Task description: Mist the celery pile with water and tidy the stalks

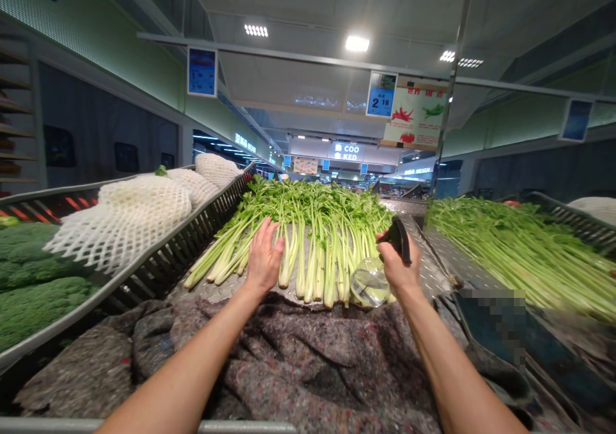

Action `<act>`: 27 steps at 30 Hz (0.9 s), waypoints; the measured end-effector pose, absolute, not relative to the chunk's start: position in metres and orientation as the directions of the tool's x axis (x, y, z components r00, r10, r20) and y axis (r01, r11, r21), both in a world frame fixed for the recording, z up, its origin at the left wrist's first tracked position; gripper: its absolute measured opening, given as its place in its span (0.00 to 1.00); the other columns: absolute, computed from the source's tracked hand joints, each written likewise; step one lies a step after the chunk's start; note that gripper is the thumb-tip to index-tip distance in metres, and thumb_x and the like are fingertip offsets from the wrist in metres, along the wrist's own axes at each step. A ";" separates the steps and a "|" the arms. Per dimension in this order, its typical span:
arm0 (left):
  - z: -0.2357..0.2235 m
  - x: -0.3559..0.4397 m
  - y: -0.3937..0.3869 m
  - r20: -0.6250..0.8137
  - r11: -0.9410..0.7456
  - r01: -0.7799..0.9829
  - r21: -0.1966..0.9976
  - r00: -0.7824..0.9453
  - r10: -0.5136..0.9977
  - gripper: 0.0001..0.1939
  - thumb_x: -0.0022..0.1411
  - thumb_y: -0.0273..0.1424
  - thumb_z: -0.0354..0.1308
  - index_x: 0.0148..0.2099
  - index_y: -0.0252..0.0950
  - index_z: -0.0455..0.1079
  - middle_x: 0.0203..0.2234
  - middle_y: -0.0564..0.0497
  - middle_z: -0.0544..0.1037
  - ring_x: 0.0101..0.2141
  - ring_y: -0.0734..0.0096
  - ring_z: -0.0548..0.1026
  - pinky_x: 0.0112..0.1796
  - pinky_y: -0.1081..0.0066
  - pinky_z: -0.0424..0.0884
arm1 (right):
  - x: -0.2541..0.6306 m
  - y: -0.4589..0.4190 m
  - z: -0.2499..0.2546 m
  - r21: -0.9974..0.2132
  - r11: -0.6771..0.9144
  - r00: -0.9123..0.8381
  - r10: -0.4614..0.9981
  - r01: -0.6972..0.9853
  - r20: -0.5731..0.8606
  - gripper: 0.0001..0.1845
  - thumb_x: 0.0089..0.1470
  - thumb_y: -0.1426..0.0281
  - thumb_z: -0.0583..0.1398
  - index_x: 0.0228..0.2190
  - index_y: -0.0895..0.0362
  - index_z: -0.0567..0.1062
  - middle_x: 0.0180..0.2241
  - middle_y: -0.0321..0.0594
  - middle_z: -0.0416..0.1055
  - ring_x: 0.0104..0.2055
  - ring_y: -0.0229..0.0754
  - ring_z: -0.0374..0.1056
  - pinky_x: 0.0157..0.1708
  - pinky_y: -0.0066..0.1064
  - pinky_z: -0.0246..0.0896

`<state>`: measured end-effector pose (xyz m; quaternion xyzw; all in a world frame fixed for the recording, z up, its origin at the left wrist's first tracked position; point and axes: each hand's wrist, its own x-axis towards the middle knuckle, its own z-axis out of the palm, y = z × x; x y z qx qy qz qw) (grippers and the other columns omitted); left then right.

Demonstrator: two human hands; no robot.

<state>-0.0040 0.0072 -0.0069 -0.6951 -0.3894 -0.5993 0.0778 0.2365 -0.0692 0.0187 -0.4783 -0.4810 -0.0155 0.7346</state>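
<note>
Long-stemmed celery (315, 254) lies in a broad row, leaves at the back and pale stem ends toward me. My left hand (264, 257) is over the left part of the row, fingers stretched out and holding nothing; whether it touches the stems I cannot tell. On the right, my right hand (402, 264) is wrapped round the black grip of what looks like a tape dispenser (369, 283). Its clear round roll sits by the stem ends at the row's right side.
Grey felt cloth (308, 363) lies bunched along the front. To the left, a black slatted crate wall (192, 238) borders broccoli (38, 260) and produce in white foam nets (139, 209). A mirror panel (520, 254) at right reflects celery. Price signs (382, 95) hang overhead.
</note>
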 end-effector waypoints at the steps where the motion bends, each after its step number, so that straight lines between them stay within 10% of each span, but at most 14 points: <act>1: -0.007 -0.004 0.007 0.893 -0.684 0.635 0.359 -0.020 0.450 0.26 0.59 0.42 0.35 0.52 0.33 0.58 0.55 0.41 0.57 0.55 0.61 0.54 0.53 0.55 0.52 | 0.235 -0.070 0.019 -0.693 0.533 0.543 0.437 0.485 0.716 0.13 0.37 0.68 0.57 0.31 0.57 0.71 0.30 0.37 0.70 0.31 0.41 0.64 0.32 0.32 0.57; 27: -0.010 -0.005 0.009 0.878 -0.667 0.645 0.372 -0.013 0.478 0.25 0.59 0.42 0.35 0.53 0.34 0.58 0.55 0.41 0.56 0.56 0.61 0.54 0.53 0.55 0.52 | 0.223 -0.073 0.018 -0.695 0.534 0.484 0.499 0.481 0.718 0.13 0.37 0.68 0.56 0.30 0.57 0.71 0.30 0.37 0.70 0.29 0.40 0.64 0.31 0.31 0.57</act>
